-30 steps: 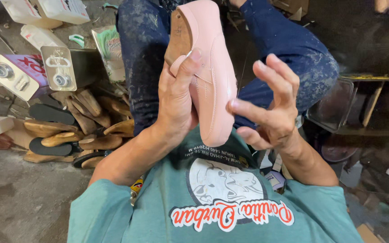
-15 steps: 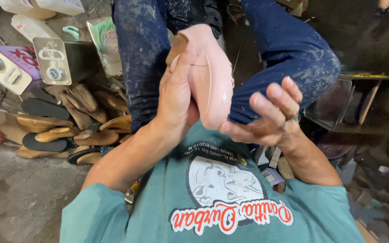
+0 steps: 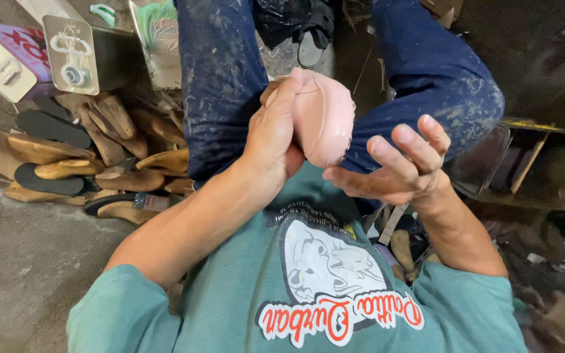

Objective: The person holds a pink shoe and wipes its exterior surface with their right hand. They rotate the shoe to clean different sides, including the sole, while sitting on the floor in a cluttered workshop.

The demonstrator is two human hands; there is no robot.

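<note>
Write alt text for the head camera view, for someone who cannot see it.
Seen from above, a seated person's left hand grips a pale pink shoe over their lap, while the open right hand touches its lower edge. They wear paint-flecked blue jeans and a teal shirt; a pile of wooden and black shoe soles lies on the floor on the left of the picture.

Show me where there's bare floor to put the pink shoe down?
Bare concrete floor lies at lower left, below the heap of wooden soles. Right side, around the dark tray, is crowded. The left hand grips the pink shoe.

two blister packs (image 3: 70,55) upper left – clear fronts, one pink-backed (image 3: 4,59) – beside a green-printed bag (image 3: 161,39).
</note>
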